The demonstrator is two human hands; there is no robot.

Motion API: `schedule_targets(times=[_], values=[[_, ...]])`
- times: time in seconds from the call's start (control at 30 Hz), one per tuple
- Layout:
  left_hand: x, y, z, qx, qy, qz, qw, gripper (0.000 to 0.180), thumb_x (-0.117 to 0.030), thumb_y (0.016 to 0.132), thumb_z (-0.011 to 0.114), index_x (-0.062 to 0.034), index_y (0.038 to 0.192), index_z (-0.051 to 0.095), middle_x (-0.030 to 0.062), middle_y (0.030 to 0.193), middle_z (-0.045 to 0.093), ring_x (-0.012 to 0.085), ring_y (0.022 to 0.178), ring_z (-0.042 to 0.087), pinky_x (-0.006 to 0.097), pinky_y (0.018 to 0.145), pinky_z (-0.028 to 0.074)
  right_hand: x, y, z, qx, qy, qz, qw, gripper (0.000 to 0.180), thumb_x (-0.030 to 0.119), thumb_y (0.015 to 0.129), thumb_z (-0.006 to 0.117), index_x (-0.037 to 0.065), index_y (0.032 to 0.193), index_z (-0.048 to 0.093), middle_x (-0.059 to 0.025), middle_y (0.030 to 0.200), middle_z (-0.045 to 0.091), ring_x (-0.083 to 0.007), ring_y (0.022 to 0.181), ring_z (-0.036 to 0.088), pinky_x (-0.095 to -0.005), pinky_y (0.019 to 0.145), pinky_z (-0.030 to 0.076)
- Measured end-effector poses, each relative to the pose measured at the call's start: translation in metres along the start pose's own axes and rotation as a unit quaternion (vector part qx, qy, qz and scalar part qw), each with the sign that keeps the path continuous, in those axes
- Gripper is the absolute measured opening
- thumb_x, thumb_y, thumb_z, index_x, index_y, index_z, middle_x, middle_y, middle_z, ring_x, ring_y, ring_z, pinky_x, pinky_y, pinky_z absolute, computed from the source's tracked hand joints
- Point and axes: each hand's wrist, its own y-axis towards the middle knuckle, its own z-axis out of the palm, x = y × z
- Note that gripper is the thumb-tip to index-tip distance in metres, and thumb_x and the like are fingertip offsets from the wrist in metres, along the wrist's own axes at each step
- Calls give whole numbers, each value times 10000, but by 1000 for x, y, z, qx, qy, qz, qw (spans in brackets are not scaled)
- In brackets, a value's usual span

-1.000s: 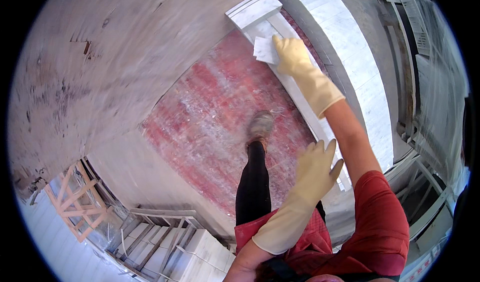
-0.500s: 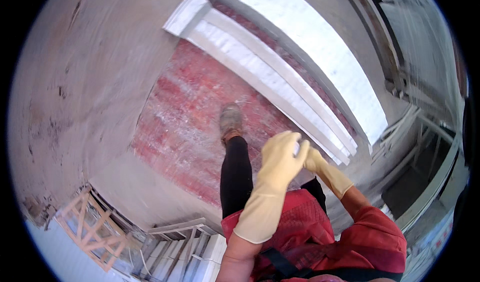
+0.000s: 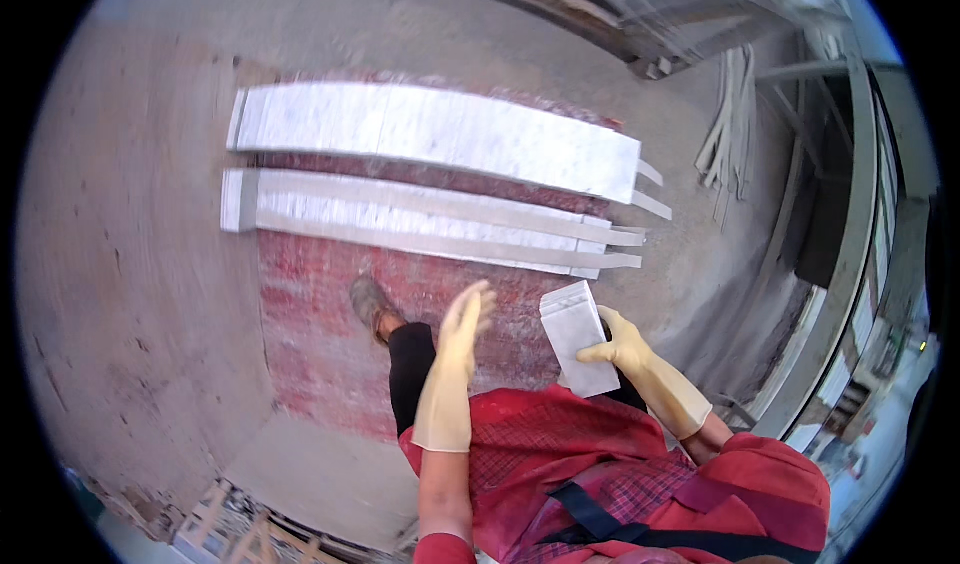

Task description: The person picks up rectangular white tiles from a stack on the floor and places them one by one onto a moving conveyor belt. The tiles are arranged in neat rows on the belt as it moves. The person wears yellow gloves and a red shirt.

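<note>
Both my hands wear pale yellow rubber gloves. My right hand (image 3: 622,346) grips a small stack of white rectangular stone tiles (image 3: 574,326), its thumb across the top tile and its fingers hidden at the far side. To its left, my left hand (image 3: 462,326) is held out in the air with its fingers stretched, holding nothing. Beyond my hands lies a long row of white tiles standing on edge (image 3: 420,219), with pale strips running along it. A second, wider white row (image 3: 430,124) lies parallel behind it.
Both rows rest on a red, scuffed board (image 3: 310,304), where my shoe (image 3: 370,299) also stands. Loose pale strips (image 3: 733,124) lie on the floor at far right. A metal frame (image 3: 835,314) runs along the right side. Wooden slats (image 3: 265,539) show at lower left.
My hands, close together before, are now apart, and the tile stack shows plainly in the right one. The view has turned, so the rows now run nearly crosswise.
</note>
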Motion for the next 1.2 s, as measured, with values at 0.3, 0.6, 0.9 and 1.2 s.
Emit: schedule_targets(times=[0.3,0.6,0.9,1.2], values=[[-13,-98,211,196,-177,-44,963,798,-652,1131,421,-66,1671,437,227,1650,528,378,1515,523,552,1258,427,57,-117,-84,120,202,-117,965,1060,243,685,989,-10,1597,512,-155,1470,661,-276,1373,609,-415,1172,463],[-35,-178,330,186,-382,7,905,669,-570,1139,424,-204,1699,416,269,1656,503,470,1523,485,632,1258,407,93,-178,-170,176,-82,-180,964,1029,591,826,858,78,1644,502,-268,1442,680,-414,1357,640,-459,1160,490],[-62,-217,368,203,-298,51,931,649,-508,1159,452,-209,1724,343,235,1695,462,429,1551,464,585,1282,396,108,-208,-200,211,-101,-175,956,979,541,846,850,104,1650,502,-244,1440,690,-377,1347,652,-450,1141,504],[-39,-218,337,300,-339,86,888,756,-417,1153,537,-332,1777,120,154,1767,355,372,1623,361,556,1323,332,106,-208,-183,250,-122,-160,947,1011,500,825,858,132,1684,470,-223,1452,699,-352,1356,664,-430,1140,504]])
